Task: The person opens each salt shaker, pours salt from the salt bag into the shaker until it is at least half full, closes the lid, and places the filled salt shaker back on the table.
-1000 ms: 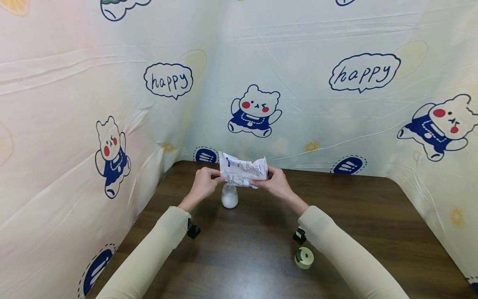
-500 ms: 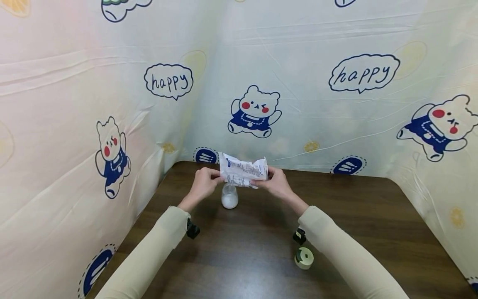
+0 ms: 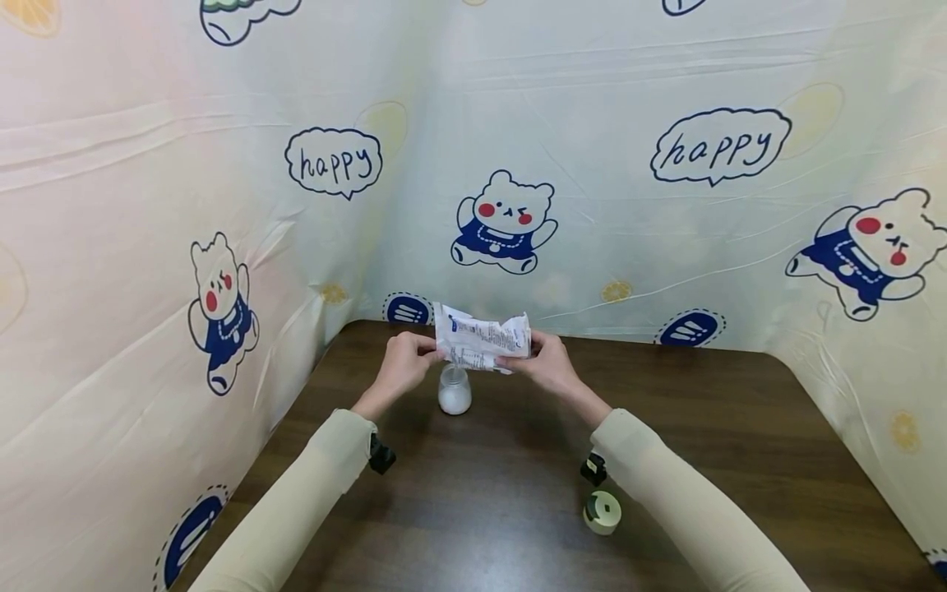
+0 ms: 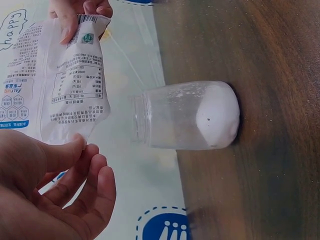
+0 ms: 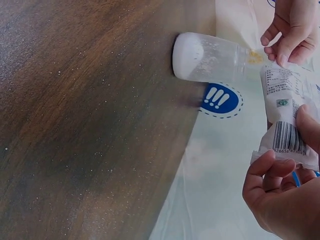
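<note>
A white printed salt bag (image 3: 481,339) is held sideways above the table between both hands. My left hand (image 3: 405,360) pinches its left corner between thumb and forefinger, the other fingers loosely curled in the left wrist view. My right hand (image 3: 549,362) grips the opposite end, near the barcode (image 5: 287,137), thumb on one face and fingers beneath. Just below the bag's left end stands an upright clear glass jar (image 4: 172,116) with no lid on it. White salt (image 4: 216,117) fills its lower part, and some grains cling to the wall inside.
A pale green lid (image 3: 602,511) lies on the dark wooden table (image 3: 473,493) near the right forearm. Scattered white grains (image 5: 105,102) dot the tabletop. Printed cloth (image 3: 592,247) hangs around the back and sides of the table.
</note>
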The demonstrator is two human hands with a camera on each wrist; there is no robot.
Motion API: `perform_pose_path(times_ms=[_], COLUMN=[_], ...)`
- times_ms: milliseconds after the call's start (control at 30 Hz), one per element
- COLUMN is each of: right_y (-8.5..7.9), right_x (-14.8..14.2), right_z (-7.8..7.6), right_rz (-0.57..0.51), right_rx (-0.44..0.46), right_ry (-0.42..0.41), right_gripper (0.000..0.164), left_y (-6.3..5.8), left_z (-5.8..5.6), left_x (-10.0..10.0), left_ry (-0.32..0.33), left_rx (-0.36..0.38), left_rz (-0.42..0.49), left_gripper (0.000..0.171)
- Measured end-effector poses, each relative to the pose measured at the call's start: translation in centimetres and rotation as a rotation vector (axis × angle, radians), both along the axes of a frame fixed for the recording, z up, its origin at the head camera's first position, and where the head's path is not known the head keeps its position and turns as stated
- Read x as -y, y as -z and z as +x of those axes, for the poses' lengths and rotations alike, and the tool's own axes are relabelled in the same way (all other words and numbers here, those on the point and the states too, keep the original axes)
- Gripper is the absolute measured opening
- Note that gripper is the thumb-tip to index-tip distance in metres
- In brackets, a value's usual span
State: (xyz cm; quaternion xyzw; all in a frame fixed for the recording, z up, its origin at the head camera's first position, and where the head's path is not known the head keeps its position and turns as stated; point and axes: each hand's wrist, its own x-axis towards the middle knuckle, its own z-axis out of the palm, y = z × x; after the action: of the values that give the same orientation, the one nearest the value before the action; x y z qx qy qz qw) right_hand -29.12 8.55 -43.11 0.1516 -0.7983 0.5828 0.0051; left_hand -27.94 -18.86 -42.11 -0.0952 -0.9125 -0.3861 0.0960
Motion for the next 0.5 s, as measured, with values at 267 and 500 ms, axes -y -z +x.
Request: perform_pose_path(times_ms=[267, 500], right_y=[-0.05, -0.12], right_x=[0.11, 0.26], right_z=[0.17, 0.22], right_rz=[0.001, 0.01], right_rx=[-0.004, -0.016], right_ry=[-0.002, -0.003], right_gripper=[0.047, 0.046], left_y=[0.05, 0.0], left_z=[0.08, 0.18], left_x=[0.06, 0.22], left_ry=[-0.007, -0.01], left_rx=[0.005, 0.008], left_rz=[0.003, 0.002], left_gripper=[0.013, 0.013])
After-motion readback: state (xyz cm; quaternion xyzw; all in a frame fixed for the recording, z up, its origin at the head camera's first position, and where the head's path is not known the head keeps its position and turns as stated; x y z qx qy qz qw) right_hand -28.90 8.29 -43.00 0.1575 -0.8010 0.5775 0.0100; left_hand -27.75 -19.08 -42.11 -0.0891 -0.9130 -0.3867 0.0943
